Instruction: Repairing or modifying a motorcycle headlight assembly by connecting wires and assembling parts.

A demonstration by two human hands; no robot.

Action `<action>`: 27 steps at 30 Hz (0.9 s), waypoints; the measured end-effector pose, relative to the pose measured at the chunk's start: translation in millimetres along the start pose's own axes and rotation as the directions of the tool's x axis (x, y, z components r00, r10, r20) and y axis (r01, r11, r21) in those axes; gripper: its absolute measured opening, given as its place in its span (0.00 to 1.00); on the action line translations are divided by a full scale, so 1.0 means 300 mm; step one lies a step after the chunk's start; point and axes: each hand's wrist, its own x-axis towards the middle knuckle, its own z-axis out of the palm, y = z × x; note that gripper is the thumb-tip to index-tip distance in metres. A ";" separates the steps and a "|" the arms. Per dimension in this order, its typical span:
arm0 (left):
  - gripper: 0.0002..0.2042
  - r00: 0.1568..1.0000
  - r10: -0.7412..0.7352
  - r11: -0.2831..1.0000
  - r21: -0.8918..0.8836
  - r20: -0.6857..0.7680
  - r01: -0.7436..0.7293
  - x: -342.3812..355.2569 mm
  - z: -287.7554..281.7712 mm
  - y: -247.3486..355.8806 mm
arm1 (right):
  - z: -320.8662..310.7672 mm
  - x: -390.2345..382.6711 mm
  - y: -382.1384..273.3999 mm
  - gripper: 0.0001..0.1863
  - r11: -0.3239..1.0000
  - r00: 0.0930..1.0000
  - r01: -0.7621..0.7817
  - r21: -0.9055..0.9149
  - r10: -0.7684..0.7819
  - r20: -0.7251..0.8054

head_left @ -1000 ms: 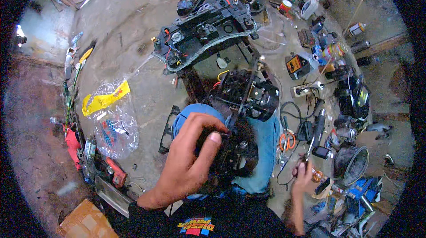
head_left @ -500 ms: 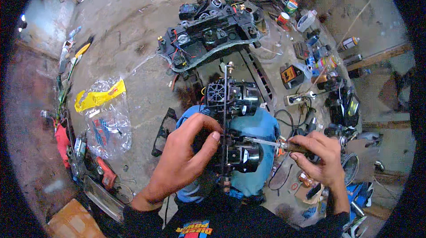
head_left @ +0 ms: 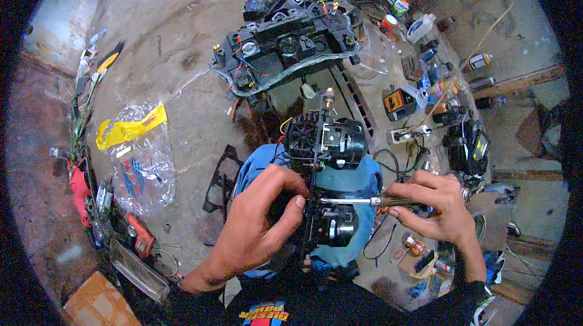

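A black lamp assembly (head_left: pixel 316 168) lies across my lap: two round projector lenses face right along a narrow bracket, with a finned fan-like back on the far unit. My left hand (head_left: pixel 258 223) comes from the left, thumb and forefinger closed at the bracket's middle; exactly what is between the fingertips is hidden. My right hand (head_left: pixel 434 207) grips a screwdriver (head_left: pixel 352 201) by its dark handle. Its bright shaft points left between the two lenses, the tip reaching the bracket close to my left fingertips. Blue cloth (head_left: pixel 370 177) covers my legs underneath.
Ahead on the floor sits a large black headlamp housing (head_left: pixel 285 52) with loose wires. A clear plastic bag (head_left: pixel 146 174) and a black flat frame (head_left: pixel 221 180) lie left. Bottles, a power strip (head_left: pixel 410 134) and cables crowd the right; tools line the left wall.
The screwdriver has moved left and deeper between the lenses, its shaft now nearly level. My right hand followed it slightly left. The lamp assembly has tilted a little; my left hand keeps its pinch.
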 end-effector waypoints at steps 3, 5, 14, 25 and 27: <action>0.05 1.000 0.020 1.000 0.012 0.016 -0.021 -0.008 0.002 -0.004 | 0.023 -0.007 0.009 0.16 0.998 1.000 -0.022 0.058 0.022 0.003; 0.05 1.000 0.012 0.999 0.029 0.012 -0.013 -0.014 0.005 -0.003 | 0.040 -0.016 0.017 0.16 0.995 0.999 -0.032 0.099 0.032 0.002; 0.06 0.999 0.027 0.998 0.057 0.036 -0.029 -0.010 0.003 -0.007 | 0.091 -0.043 0.038 0.17 0.968 0.997 -0.059 0.243 0.067 -0.026; 0.06 1.000 -0.021 0.996 0.083 0.002 0.021 -0.007 0.001 0.017 | 0.080 -0.076 -0.018 0.20 0.937 0.946 0.171 -0.304 -0.243 -0.215; 0.07 0.999 -0.013 0.994 0.106 -0.040 0.018 -0.013 0.005 0.018 | 0.092 -0.075 -0.028 0.20 0.916 0.928 0.205 -0.345 -0.294 -0.230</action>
